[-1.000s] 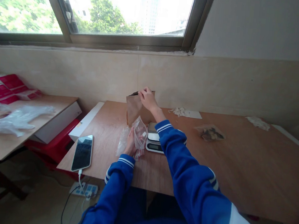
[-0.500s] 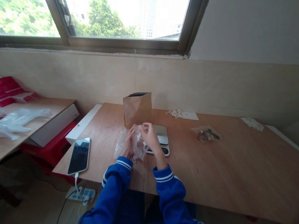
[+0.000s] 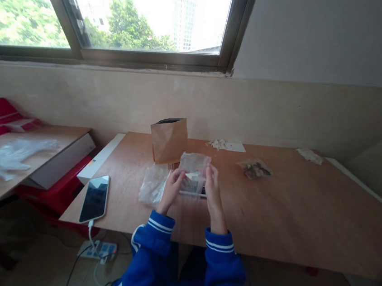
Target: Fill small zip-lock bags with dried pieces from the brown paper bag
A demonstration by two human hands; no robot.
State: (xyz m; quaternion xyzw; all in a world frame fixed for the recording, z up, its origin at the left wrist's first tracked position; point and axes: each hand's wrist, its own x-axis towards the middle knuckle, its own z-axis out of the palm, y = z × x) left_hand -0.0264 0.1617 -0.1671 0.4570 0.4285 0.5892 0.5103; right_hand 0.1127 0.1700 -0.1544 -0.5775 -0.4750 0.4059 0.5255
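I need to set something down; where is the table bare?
Mostly the right of the table, in front of the bag of brownish pieces. A smaller patch lies between phone and flat clear bag. Crowded: around left hand, right hand, held bag and paper bag.

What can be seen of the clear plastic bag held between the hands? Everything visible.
The clear, colourless plastic bag looks thin, flexible and roughly rectangular, hazy in its upper part. The left hand and right hand grip it at either side, holding it spread above the pale, flat scale, which shows through it. Whether its mouth is open, or anything is inside, can't be told.
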